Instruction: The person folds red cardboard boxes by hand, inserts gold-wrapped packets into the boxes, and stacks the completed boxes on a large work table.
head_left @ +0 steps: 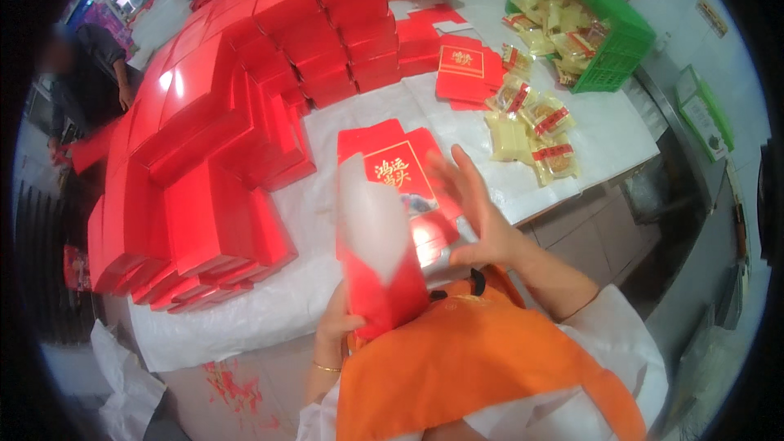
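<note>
Close to my orange apron, my left hand [333, 322] is closed on the lower left side of a red cardboard box [384, 302]. The box is tilted, and a blurred whitish surface [371, 220] stands at its upper end; whether it is an inner flap or a liner I cannot tell. My right hand [482, 208] is held apart from it with fingers spread and nothing in them. Between the hands and beyond lies a red carton panel [400, 167] with gold print and side flaps. Whether that panel joins the held box is unclear.
Stacked red boxes [204, 139] fill the table's left and back. Wrapped pastries [535, 126] lie on the white-covered table [318, 253] at right, beside a tipped green crate [608, 49] holding more. Flat red cartons [465, 69] lie behind. Other people work at left and far back.
</note>
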Action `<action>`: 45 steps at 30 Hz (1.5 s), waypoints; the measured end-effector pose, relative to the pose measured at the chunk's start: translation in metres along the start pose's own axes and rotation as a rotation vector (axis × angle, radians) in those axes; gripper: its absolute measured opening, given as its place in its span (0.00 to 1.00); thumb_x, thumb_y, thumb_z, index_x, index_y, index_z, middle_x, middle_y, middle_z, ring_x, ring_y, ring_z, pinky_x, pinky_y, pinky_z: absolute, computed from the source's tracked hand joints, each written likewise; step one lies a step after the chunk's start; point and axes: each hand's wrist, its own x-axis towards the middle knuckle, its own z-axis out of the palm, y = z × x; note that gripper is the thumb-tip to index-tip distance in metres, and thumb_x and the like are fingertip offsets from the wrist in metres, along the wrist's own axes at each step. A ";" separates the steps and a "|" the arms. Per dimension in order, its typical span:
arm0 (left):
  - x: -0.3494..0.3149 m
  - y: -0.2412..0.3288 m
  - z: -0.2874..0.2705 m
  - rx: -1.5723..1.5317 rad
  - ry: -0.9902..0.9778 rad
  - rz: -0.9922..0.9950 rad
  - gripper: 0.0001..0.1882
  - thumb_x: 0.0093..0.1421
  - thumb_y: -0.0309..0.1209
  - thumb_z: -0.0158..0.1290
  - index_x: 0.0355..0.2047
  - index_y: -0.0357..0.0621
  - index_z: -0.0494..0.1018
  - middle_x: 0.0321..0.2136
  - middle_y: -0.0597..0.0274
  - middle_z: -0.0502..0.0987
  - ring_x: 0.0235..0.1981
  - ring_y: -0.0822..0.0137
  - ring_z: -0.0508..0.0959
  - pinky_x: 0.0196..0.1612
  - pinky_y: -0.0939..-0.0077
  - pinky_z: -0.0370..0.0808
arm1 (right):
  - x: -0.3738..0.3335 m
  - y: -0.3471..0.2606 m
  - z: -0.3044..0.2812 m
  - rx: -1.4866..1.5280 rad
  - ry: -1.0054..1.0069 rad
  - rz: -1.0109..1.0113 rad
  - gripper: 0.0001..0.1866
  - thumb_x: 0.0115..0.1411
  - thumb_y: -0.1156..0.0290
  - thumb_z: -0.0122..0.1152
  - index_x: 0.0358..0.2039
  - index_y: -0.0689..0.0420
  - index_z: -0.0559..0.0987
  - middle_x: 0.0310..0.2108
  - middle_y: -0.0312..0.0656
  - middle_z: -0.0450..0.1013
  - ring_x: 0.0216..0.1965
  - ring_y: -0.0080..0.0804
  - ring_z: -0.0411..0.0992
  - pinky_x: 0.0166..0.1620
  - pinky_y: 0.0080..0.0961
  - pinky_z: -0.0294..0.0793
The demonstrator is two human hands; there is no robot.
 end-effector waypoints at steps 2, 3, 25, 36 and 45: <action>0.008 -0.027 -0.021 -0.129 0.075 0.009 0.57 0.40 0.32 0.67 0.71 0.38 0.52 0.59 0.62 0.68 0.58 0.68 0.71 0.58 0.71 0.70 | -0.002 0.033 0.012 0.552 -0.007 0.266 0.67 0.50 0.66 0.75 0.75 0.47 0.32 0.74 0.51 0.44 0.75 0.44 0.45 0.71 0.43 0.49; 0.015 -0.037 -0.022 -0.111 0.131 -0.021 0.56 0.41 0.32 0.66 0.71 0.38 0.52 0.58 0.63 0.69 0.56 0.69 0.72 0.56 0.72 0.72 | 0.002 0.041 0.022 0.521 -0.030 0.305 0.69 0.48 0.67 0.75 0.74 0.50 0.28 0.74 0.52 0.44 0.74 0.45 0.44 0.71 0.41 0.48; 0.030 0.035 0.059 0.466 0.660 0.447 0.38 0.49 0.23 0.57 0.62 0.34 0.58 0.52 0.52 0.70 0.54 0.60 0.70 0.59 0.66 0.67 | 0.009 0.000 0.081 -0.181 0.008 0.115 0.51 0.55 0.60 0.73 0.71 0.60 0.52 0.69 0.52 0.56 0.70 0.42 0.57 0.68 0.36 0.58; 0.057 0.011 0.049 0.648 0.530 0.677 0.30 0.56 0.29 0.60 0.56 0.31 0.62 0.49 0.46 0.74 0.50 0.58 0.74 0.53 0.66 0.71 | 0.017 0.020 0.061 -0.279 0.248 0.184 0.30 0.66 0.61 0.60 0.63 0.65 0.66 0.55 0.59 0.72 0.57 0.50 0.72 0.58 0.37 0.69; 0.067 -0.001 0.053 0.645 0.587 0.642 0.36 0.67 0.31 0.47 0.70 0.33 0.45 0.67 0.45 0.56 0.66 0.57 0.61 0.67 0.63 0.58 | 0.010 0.047 0.069 -0.283 0.347 -0.012 0.28 0.69 0.67 0.54 0.66 0.62 0.61 0.65 0.52 0.62 0.67 0.44 0.60 0.68 0.38 0.57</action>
